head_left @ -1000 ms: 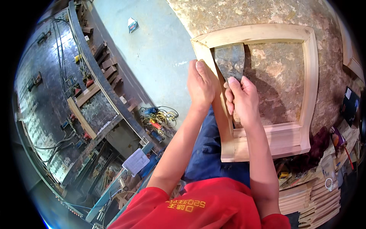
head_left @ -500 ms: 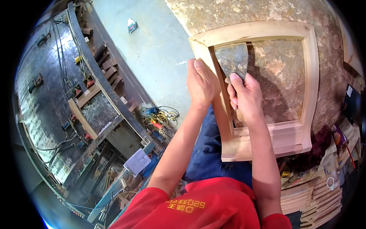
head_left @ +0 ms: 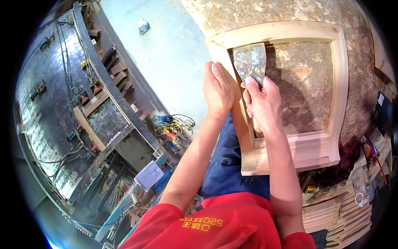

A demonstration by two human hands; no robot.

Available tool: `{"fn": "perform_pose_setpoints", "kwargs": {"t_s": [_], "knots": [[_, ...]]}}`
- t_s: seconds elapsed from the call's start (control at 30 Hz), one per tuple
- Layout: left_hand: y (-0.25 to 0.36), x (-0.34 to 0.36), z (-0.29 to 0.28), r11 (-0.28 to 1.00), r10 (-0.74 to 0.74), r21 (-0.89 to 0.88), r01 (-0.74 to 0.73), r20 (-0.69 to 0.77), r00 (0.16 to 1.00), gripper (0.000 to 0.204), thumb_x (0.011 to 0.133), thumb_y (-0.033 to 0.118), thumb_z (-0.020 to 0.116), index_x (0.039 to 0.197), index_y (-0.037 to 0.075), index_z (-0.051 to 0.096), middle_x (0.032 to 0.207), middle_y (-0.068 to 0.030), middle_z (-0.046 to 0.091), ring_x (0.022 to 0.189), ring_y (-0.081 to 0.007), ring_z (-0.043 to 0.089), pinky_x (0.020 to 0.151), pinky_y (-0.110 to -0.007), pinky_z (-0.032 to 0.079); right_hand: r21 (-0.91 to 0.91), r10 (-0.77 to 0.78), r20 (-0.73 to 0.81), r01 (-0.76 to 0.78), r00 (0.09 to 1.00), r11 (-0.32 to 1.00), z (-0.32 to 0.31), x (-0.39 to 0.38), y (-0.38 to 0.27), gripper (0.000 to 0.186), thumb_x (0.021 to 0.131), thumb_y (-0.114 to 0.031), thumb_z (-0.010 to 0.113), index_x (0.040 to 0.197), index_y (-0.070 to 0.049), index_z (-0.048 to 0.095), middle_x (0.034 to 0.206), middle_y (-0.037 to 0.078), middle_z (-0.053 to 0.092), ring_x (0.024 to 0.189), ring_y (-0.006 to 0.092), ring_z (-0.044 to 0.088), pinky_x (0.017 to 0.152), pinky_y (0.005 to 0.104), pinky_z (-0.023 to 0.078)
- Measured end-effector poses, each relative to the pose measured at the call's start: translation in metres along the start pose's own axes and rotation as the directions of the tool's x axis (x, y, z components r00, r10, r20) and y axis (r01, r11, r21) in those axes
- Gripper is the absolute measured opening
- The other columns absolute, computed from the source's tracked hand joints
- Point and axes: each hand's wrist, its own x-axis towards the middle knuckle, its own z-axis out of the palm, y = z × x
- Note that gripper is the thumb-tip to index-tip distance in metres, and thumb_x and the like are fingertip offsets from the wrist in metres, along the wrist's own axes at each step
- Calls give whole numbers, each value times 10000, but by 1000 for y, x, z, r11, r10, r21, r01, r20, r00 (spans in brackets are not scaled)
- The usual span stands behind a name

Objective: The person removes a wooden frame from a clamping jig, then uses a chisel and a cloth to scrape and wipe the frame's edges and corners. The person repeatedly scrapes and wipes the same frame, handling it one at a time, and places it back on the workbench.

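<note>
A pale wooden rectangular frame [head_left: 338, 85] rests on a mottled brown work surface [head_left: 257, 12]. My left hand [head_left: 217, 89] is closed around the frame's left rail, thumb uppermost. Inside the opening, my right hand [head_left: 263, 103] grips a wide metal scraper [head_left: 250, 56], its blade pointing away from me, close along the inner side of the left rail. The handle is mostly hidden by my fingers; whether the blade's edge touches the wood I cannot tell.
A pale grey floor [head_left: 153, 70] lies to the left, with tangled cables and power tools [head_left: 172, 133]. Beyond is a metal clamping table [head_left: 54, 124] with wood blocks. Stacked strips [head_left: 336, 218] and dark cloth [head_left: 346, 159] lie at the lower right.
The frame and my left hand have shifted slightly up in the picture. My right hand and the scraper wobbled right, then came back left and a little farther from me.
</note>
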Motion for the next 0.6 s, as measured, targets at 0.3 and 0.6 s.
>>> {"fn": "perform_pose_setpoints", "kwargs": {"t_s": [0.3, 0.6], "knots": [[-2, -2, 1, 1000, -3, -16, 2, -13, 1000, 453, 1132, 403, 329, 986, 16, 512, 837, -139, 543, 795, -276, 525, 796, -415, 460, -33, -5, 21, 5, 1000, 999, -18, -13, -12, 249, 1076, -235, 590, 954, -18, 584, 623, 2, 530, 456, 61, 447, 397, 245, 355], [-2, 3, 0, 1000, 4, 5, -4, -12, 1000, 422, 1135, 365, 327, 1012, 14, 528, 908, -241, 594, 849, -463, 577, 787, -491, 469, 163, -44, 101, 27, 994, 986, -8, -22, -31, 253, 1079, -242, 587, 963, -18, 606, 605, 2, 516, 449, 57, 415, 410, 239, 343]]}}
